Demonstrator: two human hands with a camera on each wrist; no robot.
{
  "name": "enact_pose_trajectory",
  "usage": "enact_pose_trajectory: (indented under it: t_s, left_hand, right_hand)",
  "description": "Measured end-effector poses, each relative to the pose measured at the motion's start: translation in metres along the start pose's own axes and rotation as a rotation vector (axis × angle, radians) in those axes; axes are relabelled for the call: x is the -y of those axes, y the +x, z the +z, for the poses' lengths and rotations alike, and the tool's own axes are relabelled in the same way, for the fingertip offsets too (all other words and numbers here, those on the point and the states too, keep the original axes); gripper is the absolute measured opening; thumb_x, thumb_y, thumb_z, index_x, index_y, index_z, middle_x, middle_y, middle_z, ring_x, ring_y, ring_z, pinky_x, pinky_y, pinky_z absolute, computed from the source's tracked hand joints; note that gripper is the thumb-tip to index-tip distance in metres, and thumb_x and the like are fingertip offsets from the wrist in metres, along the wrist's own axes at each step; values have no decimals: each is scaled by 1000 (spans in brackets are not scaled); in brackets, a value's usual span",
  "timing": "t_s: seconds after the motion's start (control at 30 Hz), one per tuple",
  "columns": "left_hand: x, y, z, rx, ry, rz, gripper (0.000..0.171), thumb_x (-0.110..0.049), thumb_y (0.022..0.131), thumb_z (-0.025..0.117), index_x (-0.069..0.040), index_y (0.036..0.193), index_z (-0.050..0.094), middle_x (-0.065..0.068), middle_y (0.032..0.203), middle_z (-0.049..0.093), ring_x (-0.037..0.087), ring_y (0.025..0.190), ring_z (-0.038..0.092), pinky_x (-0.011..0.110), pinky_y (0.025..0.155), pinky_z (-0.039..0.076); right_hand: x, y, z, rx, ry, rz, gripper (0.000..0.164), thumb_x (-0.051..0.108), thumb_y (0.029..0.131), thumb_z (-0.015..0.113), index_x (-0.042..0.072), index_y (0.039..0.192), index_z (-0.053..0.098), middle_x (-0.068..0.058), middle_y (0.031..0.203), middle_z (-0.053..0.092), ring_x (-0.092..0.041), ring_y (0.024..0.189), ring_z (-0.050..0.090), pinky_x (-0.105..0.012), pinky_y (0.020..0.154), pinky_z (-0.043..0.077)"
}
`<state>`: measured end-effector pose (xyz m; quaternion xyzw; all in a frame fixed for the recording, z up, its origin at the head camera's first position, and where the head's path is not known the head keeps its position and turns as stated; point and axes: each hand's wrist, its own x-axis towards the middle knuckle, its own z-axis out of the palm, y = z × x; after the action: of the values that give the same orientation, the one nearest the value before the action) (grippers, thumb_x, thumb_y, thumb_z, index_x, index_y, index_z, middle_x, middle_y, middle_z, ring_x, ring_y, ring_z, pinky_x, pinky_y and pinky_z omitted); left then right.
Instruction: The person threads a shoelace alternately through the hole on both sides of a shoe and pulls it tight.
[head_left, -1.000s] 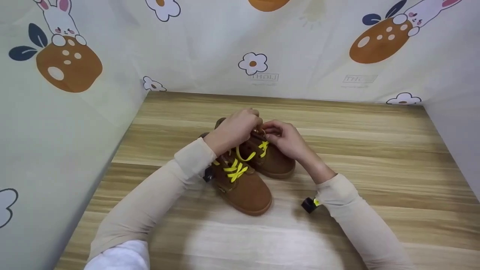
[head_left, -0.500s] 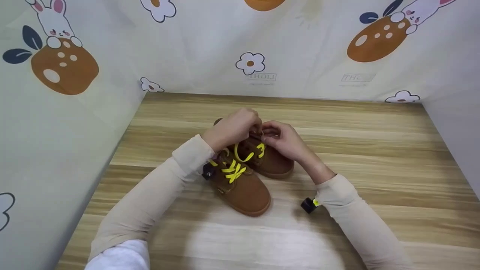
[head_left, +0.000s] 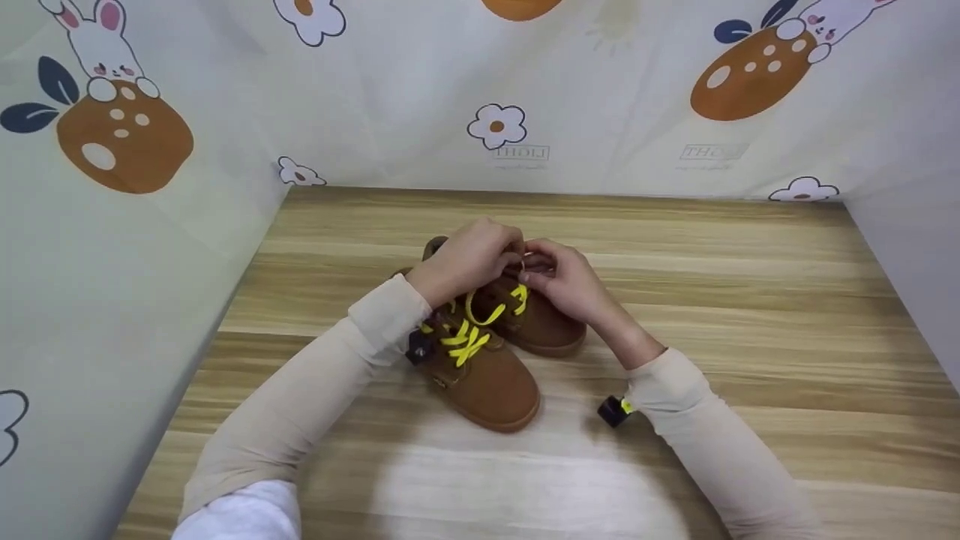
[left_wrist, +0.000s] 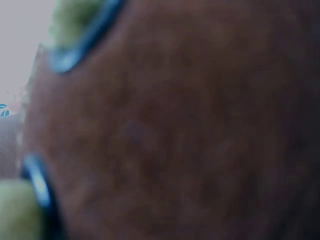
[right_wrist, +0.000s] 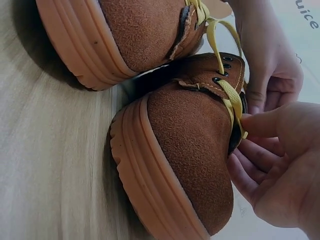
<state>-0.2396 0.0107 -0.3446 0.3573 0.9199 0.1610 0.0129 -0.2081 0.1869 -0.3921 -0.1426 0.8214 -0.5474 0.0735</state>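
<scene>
Two brown suede shoes with yellow laces stand side by side, toes toward me. Both hands meet at the opening of the farther shoe [head_left: 551, 326]. My left hand [head_left: 472, 255] bends over it from the left, fingers curled and fingertips pinched at the lace, most of which they hide. From the right, my right hand [head_left: 566, 281] pinches the yellow shoelace [right_wrist: 231, 95] between thumb and fingers beside the eyelets. A loose lace loop [head_left: 486, 311] hangs toward the nearer shoe [head_left: 491, 386]. Blurred brown suede [left_wrist: 165, 125] with metal-rimmed eyelets fills the left wrist view.
The shoes stand on a wood-grain tabletop [head_left: 750, 300]. Pale printed sheeting [head_left: 390, 112] rises behind it and along both sides. A small black camera [head_left: 615, 411] sits at the right wrist, and another [head_left: 418, 347] hangs from the left wrist beside the nearer shoe.
The head view has shifted slightly. Both hands stay at the farther shoe's lacing, with only small finger movements; a thin strand now shows between their fingertips. The shoes stand in the same place.
</scene>
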Motion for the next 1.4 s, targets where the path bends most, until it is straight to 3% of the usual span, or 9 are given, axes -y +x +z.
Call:
enact_pose_trajectory:
  t_s: [0.23, 0.4, 0.63, 0.83, 0.93, 1.07, 1.2, 1.3, 1.4]
  left_hand:
    - [2, -6, -7, 51, -7, 52, 22, -18, 100, 56, -8, 95, 75, 7, 91, 74, 25, 86, 62, 39, 80, 51]
    - [7, -8, -9, 69, -51, 92, 27, -17, 101, 51, -4, 93, 73, 12, 96, 70, 30, 92, 58, 42, 88, 47]
    - [19, -11, -11, 123, -202, 55, 36, -4, 96, 44, -6, 125, 65, 12, 119, 71, 28, 111, 65, 42, 103, 48]
    - [25, -10, -15, 222, -188, 188, 48, 13, 88, 44, -7, 125, 68, 11, 125, 70, 26, 117, 65, 40, 107, 47]
    - [27, -11, -14, 240, -162, 208, 49, 12, 89, 48, -9, 130, 64, 10, 129, 68, 26, 121, 62, 40, 112, 42]
    - [29, -11, -10, 209, -140, 203, 36, 1, 92, 59, -9, 125, 68, 10, 123, 70, 27, 116, 62, 41, 108, 45]
    - [27, -8, -2, 116, -90, 179, 20, -13, 95, 64, -11, 112, 75, 8, 108, 71, 25, 102, 64, 39, 94, 51]
    - [20, -7, 0, 52, -35, 116, 18, -18, 98, 62, -12, 104, 77, 7, 100, 69, 23, 93, 62, 38, 85, 51]
    - [9, -7, 0, 15, 17, 6, 20, -19, 99, 59, -14, 101, 78, 6, 97, 72, 21, 87, 63, 37, 76, 53]
  right_hand:
    - [1, 2, -1, -15, 2, 20, 38, 0, 92, 62, 0, 130, 59, -21, 120, 70, -30, 114, 68, -35, 97, 55]
    - [-1, 3, -1, -24, -6, 23, 37, 0, 92, 62, 1, 129, 60, -20, 118, 71, -29, 111, 69, -32, 94, 55]
    - [-4, 2, -1, -10, 1, 31, 37, 1, 93, 62, 1, 129, 59, -21, 120, 70, -29, 113, 67, -35, 97, 55]
    - [-4, 1, -2, -15, -8, 44, 36, 5, 92, 64, 5, 128, 60, -17, 117, 72, -27, 111, 69, -36, 97, 54]
    - [-5, 1, -2, -7, -9, 39, 36, 5, 93, 64, 5, 129, 60, -17, 119, 72, -27, 112, 68, -37, 98, 53]
    - [-1, 0, -2, -3, -8, 35, 35, 5, 93, 64, 4, 127, 61, -17, 119, 71, -28, 113, 68, -38, 99, 53]
    - [0, 0, -2, -6, 3, 40, 35, 4, 93, 64, 3, 127, 61, -18, 118, 71, -28, 112, 68, -37, 98, 54]
    - [-3, 2, -1, -11, 12, 35, 34, 4, 93, 64, 3, 127, 61, -18, 118, 71, -27, 112, 69, -34, 97, 55]
    - [-2, 2, -1, -14, 16, 32, 34, 3, 94, 62, 3, 128, 61, -18, 120, 71, -27, 113, 68, -34, 98, 54]
